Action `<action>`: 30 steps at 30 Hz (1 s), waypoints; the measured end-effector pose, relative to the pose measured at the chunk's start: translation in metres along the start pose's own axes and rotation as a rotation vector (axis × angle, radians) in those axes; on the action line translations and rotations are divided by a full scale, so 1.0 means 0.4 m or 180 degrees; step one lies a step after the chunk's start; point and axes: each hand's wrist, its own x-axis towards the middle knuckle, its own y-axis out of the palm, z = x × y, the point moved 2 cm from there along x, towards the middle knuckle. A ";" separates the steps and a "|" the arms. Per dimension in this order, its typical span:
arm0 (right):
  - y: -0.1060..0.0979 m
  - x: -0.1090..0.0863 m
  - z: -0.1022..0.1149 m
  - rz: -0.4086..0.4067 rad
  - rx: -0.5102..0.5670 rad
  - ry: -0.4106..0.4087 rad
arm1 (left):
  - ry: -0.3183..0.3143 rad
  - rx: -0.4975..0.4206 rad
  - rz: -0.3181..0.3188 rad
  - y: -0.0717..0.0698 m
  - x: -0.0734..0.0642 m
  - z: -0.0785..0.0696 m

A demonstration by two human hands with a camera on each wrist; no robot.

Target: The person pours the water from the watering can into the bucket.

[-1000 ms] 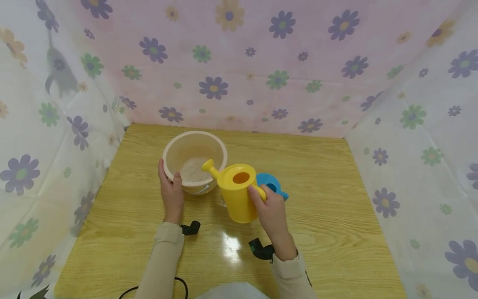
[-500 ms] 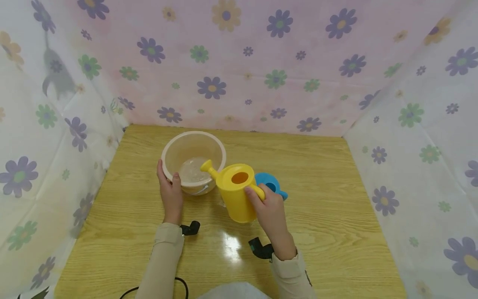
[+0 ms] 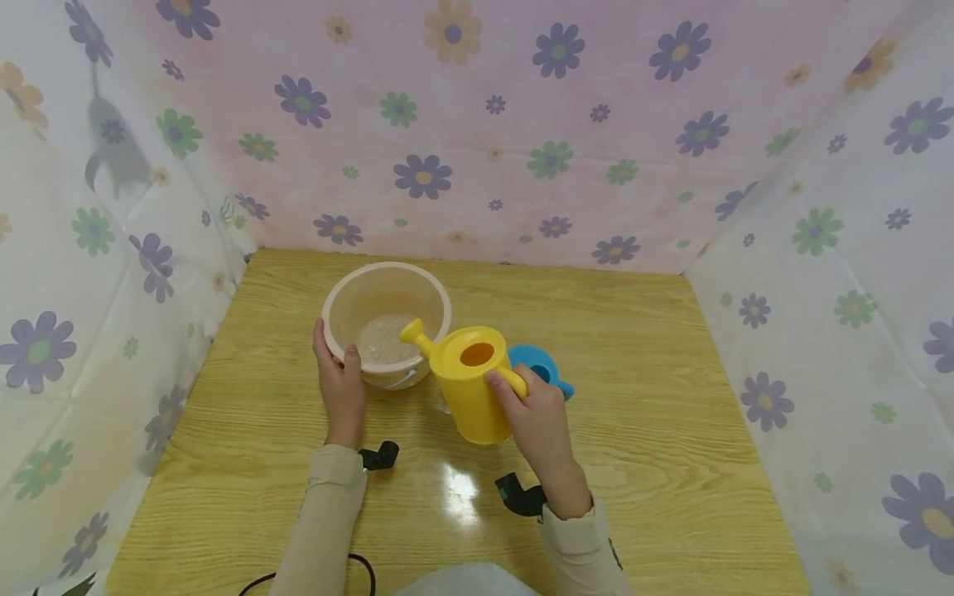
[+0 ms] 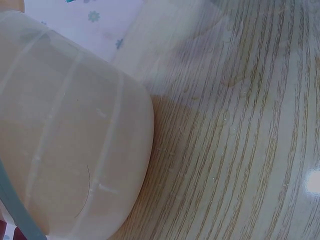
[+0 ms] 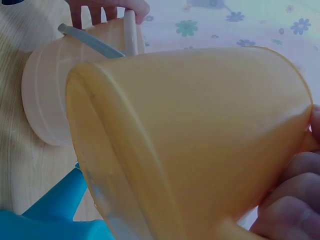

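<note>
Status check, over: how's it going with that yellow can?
Left hand holds bucket. Right hand grips yellow watering can by handle, spout at bucket rim. Blue container close, not between them.

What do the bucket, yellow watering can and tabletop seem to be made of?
Bucket: likely plastic, satin; its ribbed wall looks moulded.
Yellow watering can: probably plastic, smooth, with even colour and a soft sheen.
Tabletop: wood or wood-look laminate, glossy; grain shows, with a bright reflection.

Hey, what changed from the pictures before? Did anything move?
No, nothing visibly moved, and nothing was picked up or let go. The right hand still holds the yellow plastic watering can, the left hand still rests against the round peach plastic bucket, and the round-topped blue plastic container stayed put.
</note>
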 end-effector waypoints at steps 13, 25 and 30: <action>-0.005 -0.001 0.007 0.0062 0.0070 0.0099 | -0.0050 0.0093 0.0001 -0.001 -0.004 0.001; -0.003 -0.002 0.007 0.0076 0.0039 0.0109 | -0.0017 0.0053 0.0015 0.001 -0.002 -0.003; 0.001 -0.005 0.001 0.0064 0.0019 0.0123 | -0.0027 0.0072 -0.0006 0.000 -0.004 -0.001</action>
